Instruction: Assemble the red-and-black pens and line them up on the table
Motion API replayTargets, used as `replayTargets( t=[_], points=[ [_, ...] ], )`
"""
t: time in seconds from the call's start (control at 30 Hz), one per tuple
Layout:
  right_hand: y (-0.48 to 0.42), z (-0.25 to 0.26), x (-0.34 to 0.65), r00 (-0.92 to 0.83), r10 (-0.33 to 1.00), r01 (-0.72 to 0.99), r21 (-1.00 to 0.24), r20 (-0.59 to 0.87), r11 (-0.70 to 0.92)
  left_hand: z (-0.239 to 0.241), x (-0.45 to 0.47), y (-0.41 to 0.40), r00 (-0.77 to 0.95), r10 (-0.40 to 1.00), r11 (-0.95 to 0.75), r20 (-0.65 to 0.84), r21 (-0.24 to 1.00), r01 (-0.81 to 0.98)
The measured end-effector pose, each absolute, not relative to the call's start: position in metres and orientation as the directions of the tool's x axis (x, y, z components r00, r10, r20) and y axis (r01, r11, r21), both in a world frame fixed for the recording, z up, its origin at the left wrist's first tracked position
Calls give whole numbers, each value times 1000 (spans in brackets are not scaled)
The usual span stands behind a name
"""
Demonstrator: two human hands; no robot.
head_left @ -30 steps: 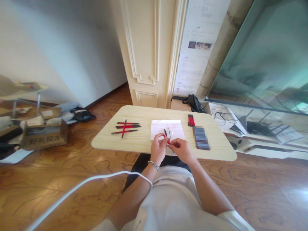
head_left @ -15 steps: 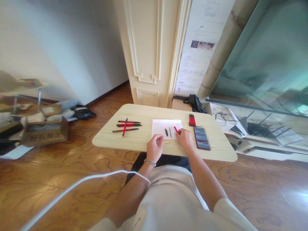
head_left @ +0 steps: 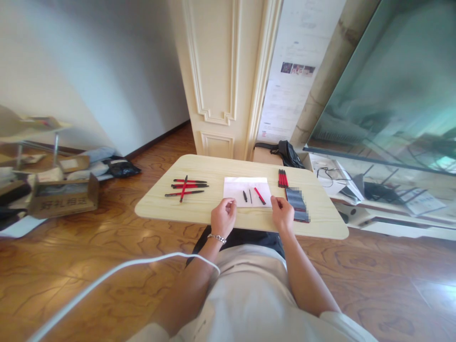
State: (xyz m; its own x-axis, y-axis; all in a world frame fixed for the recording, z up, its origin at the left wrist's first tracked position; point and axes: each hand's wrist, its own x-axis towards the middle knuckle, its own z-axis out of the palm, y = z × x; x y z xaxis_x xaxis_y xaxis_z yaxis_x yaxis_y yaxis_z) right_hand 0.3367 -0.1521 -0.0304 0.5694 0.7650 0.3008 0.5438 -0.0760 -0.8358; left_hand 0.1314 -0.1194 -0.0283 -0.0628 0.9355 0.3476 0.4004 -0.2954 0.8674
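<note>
On a white sheet of paper (head_left: 235,185) lie three pen parts: a short black grip piece (head_left: 245,196), a thin dark refill (head_left: 250,195) and a red pen barrel (head_left: 260,195). My left hand (head_left: 223,217) is at the sheet's lower left corner, its fingers curled together with nothing visible in them. Just off the lower right corner, beside the phone, my right hand (head_left: 283,216) has its fingers curled in and shows nothing held. The red barrel lies apart from both hands.
Several red and black pens (head_left: 185,186) lie at the left of the table (head_left: 160,206), one across the others. More pens (head_left: 283,178) sit side by side at the right, above a phone (head_left: 297,204). A white cable (head_left: 142,261) crosses near my left arm.
My right hand has let go of the red barrel, which now lies on the paper, and has moved right and back. My left hand has shifted slightly left.
</note>
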Motion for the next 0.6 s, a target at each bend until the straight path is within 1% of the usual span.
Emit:
replayTargets(
  t=[0.1,0.2,0.27,0.37,0.43,0.5,0.6],
  points=[
    [-154,-34,340,574,769,510,-858,281,-68,-32,132,-121,-33,926,-321,377,828,461],
    [-152,-32,341,552,782,552,-830,290,-82,-34,133,-123,-26,914,-347,404,814,466],
    [-146,-27,341,507,800,636,-766,321,-96,-35,132,-124,-10,907,-367,421,801,473],
    [-130,-15,339,397,852,782,-611,341,-119,-37,131,-123,19,893,-396,449,766,507],
    [-115,-9,338,330,899,844,-516,286,-146,-39,130,-123,36,886,-405,462,735,544],
    [-101,-7,337,292,937,877,-445,192,-182,-41,128,-122,51,883,-407,467,707,578],
    [-87,-10,334,302,951,890,-376,66,-256,-42,128,-121,59,879,-410,472,688,599]
  ],
)
